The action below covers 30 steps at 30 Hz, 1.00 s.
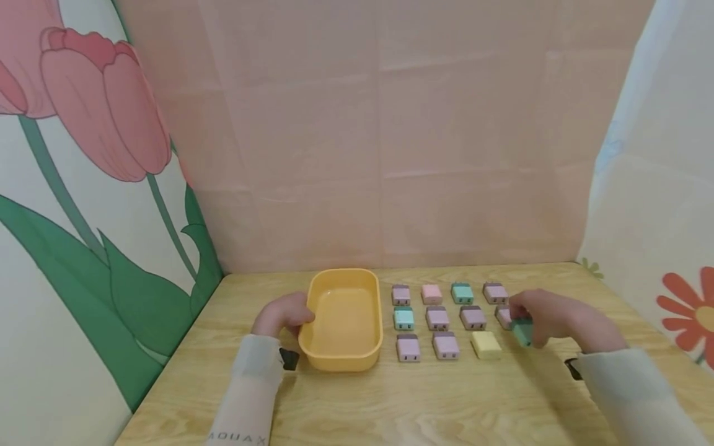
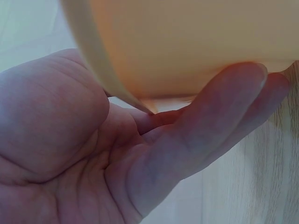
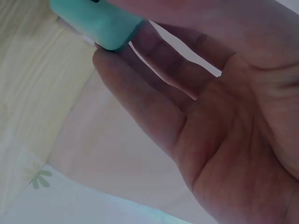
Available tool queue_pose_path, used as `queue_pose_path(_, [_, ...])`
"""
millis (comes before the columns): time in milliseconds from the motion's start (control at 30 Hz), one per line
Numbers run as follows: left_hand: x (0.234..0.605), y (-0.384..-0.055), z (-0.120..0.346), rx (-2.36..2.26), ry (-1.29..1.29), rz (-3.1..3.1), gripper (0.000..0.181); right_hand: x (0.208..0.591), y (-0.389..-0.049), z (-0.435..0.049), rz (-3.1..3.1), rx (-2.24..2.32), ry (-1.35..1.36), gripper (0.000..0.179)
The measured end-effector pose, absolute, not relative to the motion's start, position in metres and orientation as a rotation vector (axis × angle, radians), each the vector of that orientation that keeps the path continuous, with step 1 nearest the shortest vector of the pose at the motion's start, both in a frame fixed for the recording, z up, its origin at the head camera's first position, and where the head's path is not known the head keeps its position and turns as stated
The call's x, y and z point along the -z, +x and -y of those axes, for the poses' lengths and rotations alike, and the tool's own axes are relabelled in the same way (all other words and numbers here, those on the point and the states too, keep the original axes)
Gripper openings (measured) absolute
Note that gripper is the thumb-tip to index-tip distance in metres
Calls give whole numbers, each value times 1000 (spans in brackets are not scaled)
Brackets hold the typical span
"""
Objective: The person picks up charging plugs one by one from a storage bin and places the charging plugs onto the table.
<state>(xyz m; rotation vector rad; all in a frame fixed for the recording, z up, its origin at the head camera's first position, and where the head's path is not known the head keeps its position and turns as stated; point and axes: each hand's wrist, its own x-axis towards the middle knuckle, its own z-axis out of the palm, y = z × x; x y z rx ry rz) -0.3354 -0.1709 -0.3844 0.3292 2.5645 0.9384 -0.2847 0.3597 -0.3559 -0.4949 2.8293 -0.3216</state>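
On the left, my left hand [image 1: 283, 313] grips the near-left rim of a yellow plastic bin [image 1: 341, 363]. In the left wrist view, its fingers lie against the outside of the bin wall [image 2: 154, 51]. My right hand [image 1: 552, 317] pinches a teal charger plug [image 1: 522, 332] at the right end of the rows; the same teal plug [image 3: 100, 25] shows at the fingertips in the right wrist view. Partly hidden behind that hand is a pink charger plug [image 1: 504, 316]. A pale yellow plug [image 1: 486, 345] sits just left of it in the front row.
Between the bin and my right hand, several charger plugs stand in rows, among them a lilac one [image 1: 446, 345], a pink one [image 1: 431, 293] and a teal one [image 1: 404, 318]. The wooden table [image 1: 390, 402] meets a pink cloth backdrop [image 1: 379, 155].
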Motion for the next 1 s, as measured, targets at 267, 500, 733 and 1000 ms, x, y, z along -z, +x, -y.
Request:
queue_pose_path(267, [385,-337,171,-930,313,-2573,21,363,-287,-362,-2767,331,-472,48])
queue_pose_path(500, [384,-337,169,-933,252,-2568,23,371,-287,-361,-2761,345,-492,50])
queue_pose_path(733, [383,-337,173,-1008,180,-2523,39,375,-289,-359,-2761,324,-460,53])
queue_pose_path(1000, [369,-336,186,-931,222,-2662,71,356,-289,-362,-2792,325,-532,47])
